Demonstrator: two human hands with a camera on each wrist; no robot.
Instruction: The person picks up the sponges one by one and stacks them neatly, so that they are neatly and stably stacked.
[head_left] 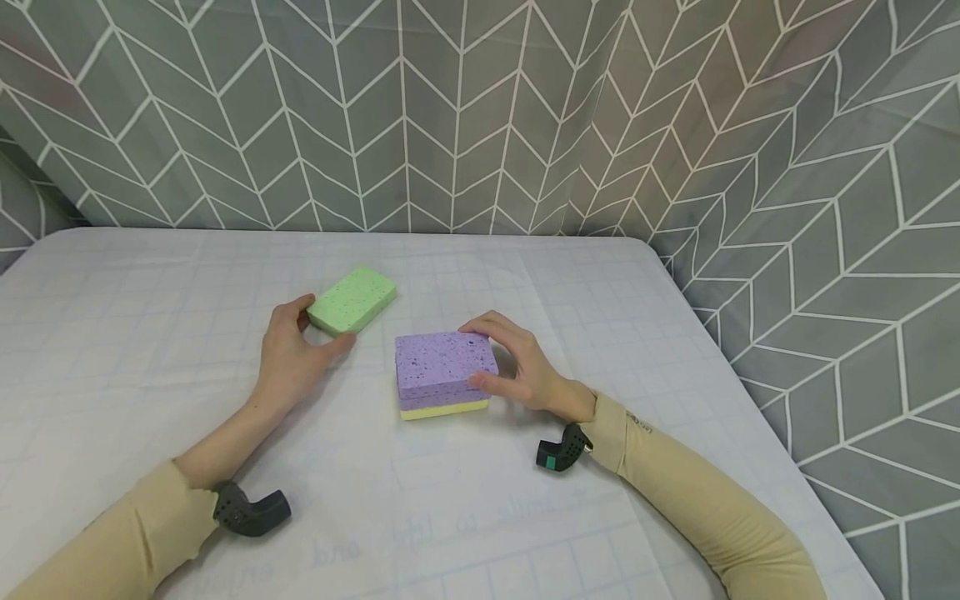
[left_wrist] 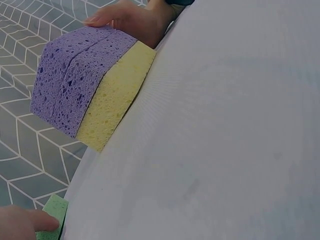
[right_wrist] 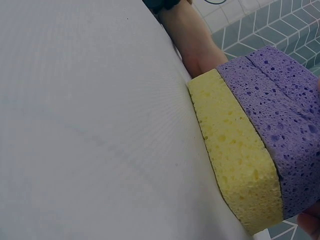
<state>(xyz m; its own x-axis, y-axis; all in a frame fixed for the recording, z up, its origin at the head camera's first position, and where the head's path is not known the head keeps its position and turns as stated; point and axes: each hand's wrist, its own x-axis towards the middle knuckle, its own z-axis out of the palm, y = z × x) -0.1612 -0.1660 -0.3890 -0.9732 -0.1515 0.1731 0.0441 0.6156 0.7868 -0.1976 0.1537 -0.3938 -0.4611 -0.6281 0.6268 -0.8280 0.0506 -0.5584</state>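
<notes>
On the white-covered table, my left hand holds a green sponge by its edges, fingers at the left end and thumb at the near corner. To the right, purple sponge lies squarely on a yellow sponge. In the right wrist view a seam splits the purple part into two layers above the yellow one. My right hand grips the purple part at its right end, thumb on the near side and fingers at the far edge. The yellow sponge's underside is hidden.
A white cloth with faint gridlines and faint writing covers the table. Grey curtain with white chevron lines hangs behind and along the right side. Black wrist devices sit at both tan sleeves.
</notes>
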